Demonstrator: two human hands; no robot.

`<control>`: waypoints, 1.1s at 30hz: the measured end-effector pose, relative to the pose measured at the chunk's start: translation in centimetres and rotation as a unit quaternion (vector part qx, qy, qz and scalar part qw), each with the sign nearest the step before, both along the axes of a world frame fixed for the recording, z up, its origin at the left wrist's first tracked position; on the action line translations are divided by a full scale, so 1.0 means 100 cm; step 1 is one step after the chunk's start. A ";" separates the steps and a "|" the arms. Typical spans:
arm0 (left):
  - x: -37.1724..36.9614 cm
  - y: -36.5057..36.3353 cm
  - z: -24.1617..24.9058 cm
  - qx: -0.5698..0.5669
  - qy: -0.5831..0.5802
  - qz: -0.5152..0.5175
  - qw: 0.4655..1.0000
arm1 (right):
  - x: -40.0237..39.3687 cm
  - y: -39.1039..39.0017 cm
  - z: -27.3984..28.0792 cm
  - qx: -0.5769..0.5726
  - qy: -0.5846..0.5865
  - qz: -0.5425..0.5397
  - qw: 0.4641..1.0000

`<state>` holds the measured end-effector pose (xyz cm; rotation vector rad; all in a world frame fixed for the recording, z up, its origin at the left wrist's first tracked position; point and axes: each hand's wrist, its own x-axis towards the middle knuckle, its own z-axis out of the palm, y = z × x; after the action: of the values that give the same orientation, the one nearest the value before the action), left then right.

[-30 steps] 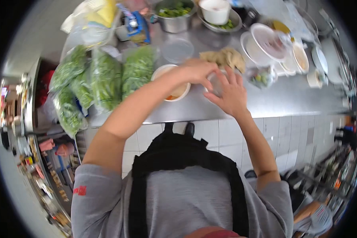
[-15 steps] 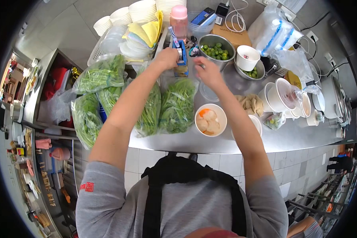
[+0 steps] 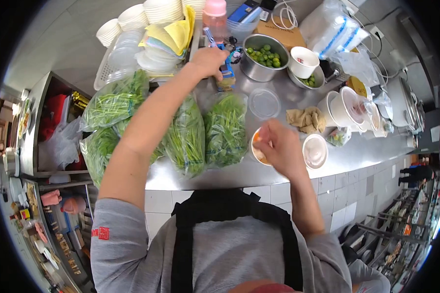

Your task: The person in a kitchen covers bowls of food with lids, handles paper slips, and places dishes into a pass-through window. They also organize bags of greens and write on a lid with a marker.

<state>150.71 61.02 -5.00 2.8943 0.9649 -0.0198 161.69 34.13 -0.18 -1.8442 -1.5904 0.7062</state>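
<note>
My left hand (image 3: pixel 211 62) grips a blue tape dispenser (image 3: pixel 227 69) at the back of the counter and covers much of it. A pen stands up beside those fingers. My right hand (image 3: pixel 281 146) is over a white paper bowl (image 3: pixel 255 152) of pale food with an orange patch, hiding its right side. The fingers there are pinched together; whatever they hold is too small to make out. To the right stands a second white bowl (image 3: pixel 315 151) with a pale lid or contents. A clear round lid (image 3: pixel 264 103) lies behind the first bowl.
Bagged green vegetables (image 3: pixel 226 129) crowd the left. A steel pot of limes (image 3: pixel 264 58), a pink bottle (image 3: pixel 214 19) and stacked bowls (image 3: pixel 162 12) stand at the back. A tan cloth (image 3: pixel 306 119) and white tubs (image 3: pixel 349 110) are to the right.
My right hand has come from beside the tape dispenser toward me, to the food bowl. My left hand stays at the dispenser. The view has shifted slightly.
</note>
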 end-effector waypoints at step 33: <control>0.216 -0.172 -0.066 -0.332 0.188 -0.282 0.880 | 0.209 -0.145 -0.147 -0.085 0.037 -0.299 0.950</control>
<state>172.35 43.78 -11.55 2.4155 0.0445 -0.8039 182.64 19.60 -14.87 -2.2387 -0.8577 0.6283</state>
